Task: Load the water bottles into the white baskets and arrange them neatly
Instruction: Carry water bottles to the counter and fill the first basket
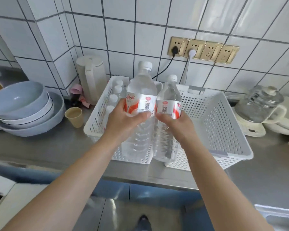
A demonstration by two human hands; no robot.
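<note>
Two clear plastic water bottles with white caps and red-and-white labels are being held up over the baskets, one per hand. The left bottle (141,100) is gripped around the label band by the left hand (123,119), fingers curled round it, and the right bottle (168,104) is gripped the same way by the right hand (175,124). Both are held roughly upright, nearly touching, above the near edges of the baskets.

On the steel table (40,147) two white perforated plastic baskets are set side by side. The left basket (97,114) already has a row of small white-capped bottles (114,97) standing along its far-left side. No bottles can be seen in the right basket (223,124).

Handling-wise: these look full, so fairly heavy for their size, and the ribbed lower half is thin plastic that would probably give a bit if squeezed. The label band seems the best place to hold since it's the stiffer, less slippery part. They'd likely tip if dropped in crooked, so lowering them base-first against the existing row is probably the way to go
</note>
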